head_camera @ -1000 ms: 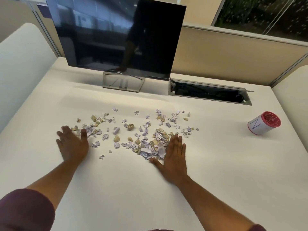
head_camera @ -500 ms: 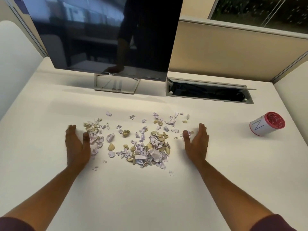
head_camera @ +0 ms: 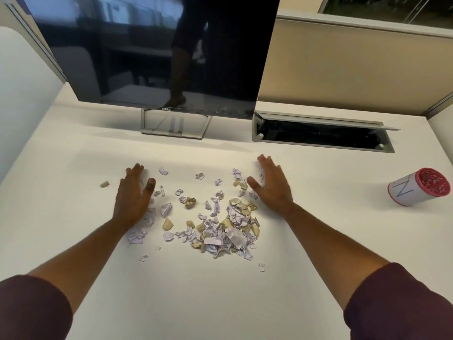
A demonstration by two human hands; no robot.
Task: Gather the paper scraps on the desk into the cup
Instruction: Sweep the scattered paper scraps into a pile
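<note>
Several white, lilac and tan paper scraps (head_camera: pixel 220 229) lie in the middle of the white desk (head_camera: pixel 220 303), densest in a heap right of centre. My left hand (head_camera: pixel 133 195) rests flat and open on the scraps' left edge, covering some. My right hand (head_camera: pixel 269 187) is open on its side at the scraps' far right edge, fingers pointing away from me. One tan scrap (head_camera: pixel 104 184) lies alone left of my left hand. The cup (head_camera: pixel 416 186), white with a red rim, lies tipped on its side far to the right, mouth facing right.
A dark monitor (head_camera: pixel 157 52) on a grey stand (head_camera: pixel 175 123) stands at the back. An open cable slot (head_camera: pixel 323 134) is sunk into the desk behind my right hand. Partition walls enclose the back and both sides.
Both hands have slid farther away from me along the outer edges of the scraps. The right hand moved from the heap's near side to its far right side.
</note>
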